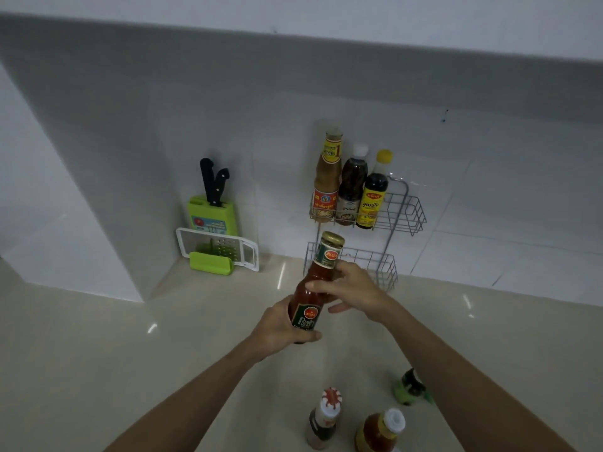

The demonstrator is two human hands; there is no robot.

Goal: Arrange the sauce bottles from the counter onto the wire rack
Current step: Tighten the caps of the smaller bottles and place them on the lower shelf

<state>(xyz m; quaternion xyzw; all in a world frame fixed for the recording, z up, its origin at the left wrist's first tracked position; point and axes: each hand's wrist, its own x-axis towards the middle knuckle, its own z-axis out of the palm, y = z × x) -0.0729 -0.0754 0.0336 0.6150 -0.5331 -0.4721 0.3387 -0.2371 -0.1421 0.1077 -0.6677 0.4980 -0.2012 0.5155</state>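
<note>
A red sauce bottle [318,275] with a gold cap and green label hangs tilted above the counter, just in front of the wire rack's lower shelf [385,262]. My left hand [280,331] grips its base and my right hand [354,290] wraps its upper body. The rack's upper shelf [408,213] holds three bottles at its left end: a tan sauce bottle [327,181], a dark bottle with a white cap [351,187] and a dark bottle with a yellow cap [373,194]. On the counter near me stand a brown bottle with a red-white cap [323,419] and an orange bottle with a white cap [380,430].
A green knife block with two black-handled knives [212,207] and a white-green grater [218,252] sit in the left corner against the wall. A small green-black object [409,388] lies on the beige counter [130,353] by my right forearm.
</note>
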